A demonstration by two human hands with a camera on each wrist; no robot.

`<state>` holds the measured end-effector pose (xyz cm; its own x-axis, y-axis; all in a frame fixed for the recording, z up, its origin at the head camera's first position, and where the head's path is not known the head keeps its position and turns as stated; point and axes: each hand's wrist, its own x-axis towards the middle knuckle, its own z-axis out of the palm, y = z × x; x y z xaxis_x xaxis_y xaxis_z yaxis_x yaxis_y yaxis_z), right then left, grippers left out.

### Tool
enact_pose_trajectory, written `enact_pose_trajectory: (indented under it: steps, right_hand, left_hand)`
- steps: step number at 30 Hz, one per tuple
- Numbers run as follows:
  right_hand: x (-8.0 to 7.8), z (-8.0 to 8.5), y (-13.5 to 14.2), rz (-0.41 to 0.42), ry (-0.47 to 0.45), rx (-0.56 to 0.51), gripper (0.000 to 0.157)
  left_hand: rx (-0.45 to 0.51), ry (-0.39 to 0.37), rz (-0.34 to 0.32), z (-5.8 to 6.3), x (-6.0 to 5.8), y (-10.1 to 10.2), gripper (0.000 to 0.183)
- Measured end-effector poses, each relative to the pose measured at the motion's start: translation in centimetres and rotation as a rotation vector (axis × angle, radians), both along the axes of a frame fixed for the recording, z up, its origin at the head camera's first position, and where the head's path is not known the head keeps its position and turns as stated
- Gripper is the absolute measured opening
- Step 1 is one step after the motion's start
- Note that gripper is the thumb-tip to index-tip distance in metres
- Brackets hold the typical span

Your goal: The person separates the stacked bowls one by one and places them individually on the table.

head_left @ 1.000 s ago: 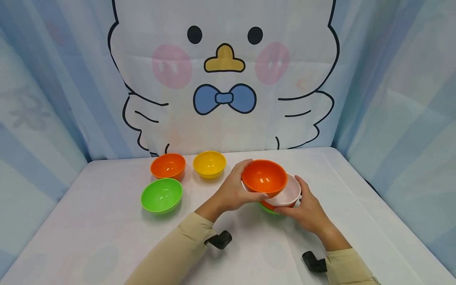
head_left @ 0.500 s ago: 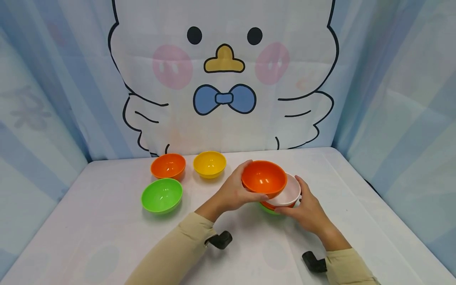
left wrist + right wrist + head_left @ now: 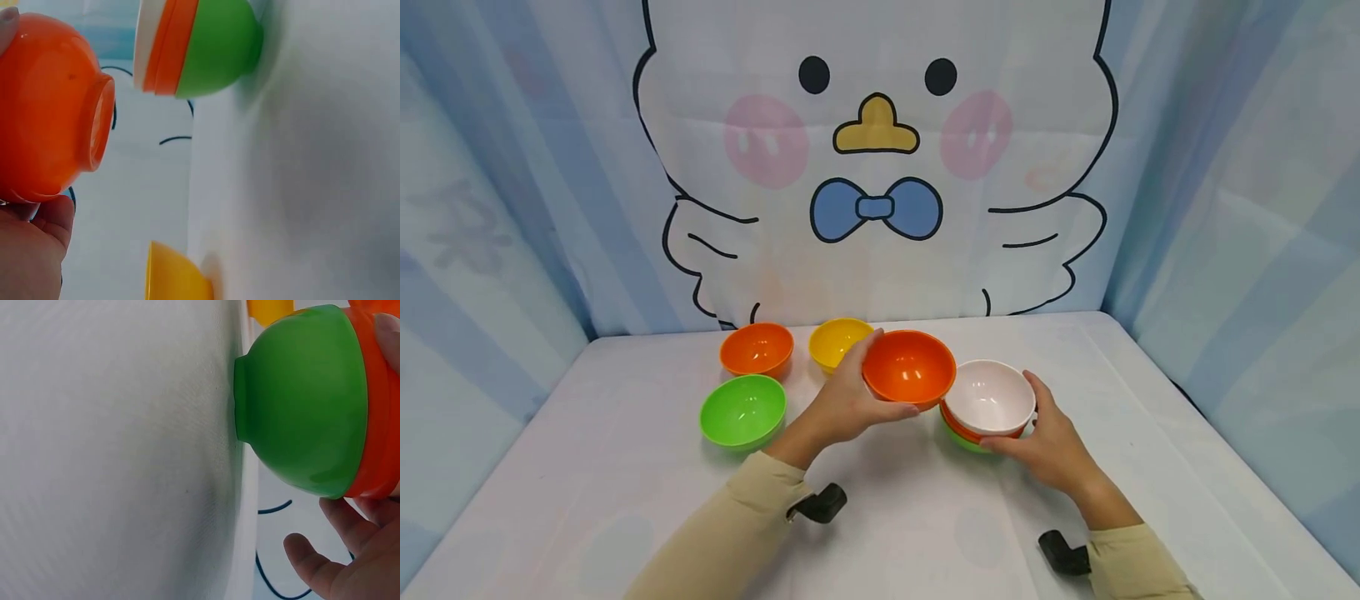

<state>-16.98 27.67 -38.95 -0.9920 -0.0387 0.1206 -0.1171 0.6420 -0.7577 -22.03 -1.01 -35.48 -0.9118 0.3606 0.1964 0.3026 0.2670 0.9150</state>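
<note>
In the head view my left hand [image 3: 838,404] grips an orange bowl [image 3: 910,367] by its sides, thumb in front. The bowl is off the table, as its bare foot in the left wrist view shows. Just right of it stands a stack of nested bowls. A white bowl [image 3: 988,396] tops the stack, orange bands [image 3: 178,47] show under it, and a green bowl [image 3: 219,53] is at the bottom, on the table. My right hand [image 3: 1056,446] holds the stack around its upper rims, thumb in front and fingers at the far right side.
Left of the hands, an orange bowl [image 3: 756,350], a green bowl [image 3: 742,412] and a yellow bowl [image 3: 831,343] stand on the white table [image 3: 880,542]. My left hand partly covers the yellow one. A printed curtain [image 3: 880,275] closes off the back.
My left hand has carried its orange bowl leftward from over the stack, uncovering the white bowl and overlapping the yellow one. The right hand keeps its place on the stack.
</note>
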Motion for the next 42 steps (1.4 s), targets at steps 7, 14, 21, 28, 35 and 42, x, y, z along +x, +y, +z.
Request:
enact_pose_trajectory:
  steps: [7, 14, 21, 28, 35, 42]
  right_hand:
    - [0.0, -0.1, 0.2, -0.006, 0.003, -0.002, 0.118]
    - [0.1, 0.0, 0.2, -0.013, -0.015, -0.004, 0.118]
    - [0.1, 0.0, 0.2, -0.019, -0.035, -0.011, 0.119]
    - [0.1, 0.0, 0.1, -0.023, -0.047, -0.015, 0.120]
    - [0.1, 0.0, 0.1, -0.014, -0.036, -0.017, 0.119]
    - [0.1, 0.0, 0.1, -0.013, -0.029, -0.015, 0.119]
  left_hand:
    - [-0.052, 0.054, 0.069, -0.6, 0.0, -2.7, 0.107]
    - [-0.128, 0.079, 0.161, -1.6, 0.2, -4.8, 0.106]
    - [-0.173, 0.122, 0.181, -2.7, 0.1, -5.5, 0.104]
    - [-0.185, 0.136, 0.166, -3.3, 0.4, -5.8, 0.106]
    - [-0.191, 0.171, 0.163, -4.0, 0.5, -5.8, 0.105]
    - [-0.168, 0.165, 0.158, -4.5, 0.5, -5.5, 0.102]
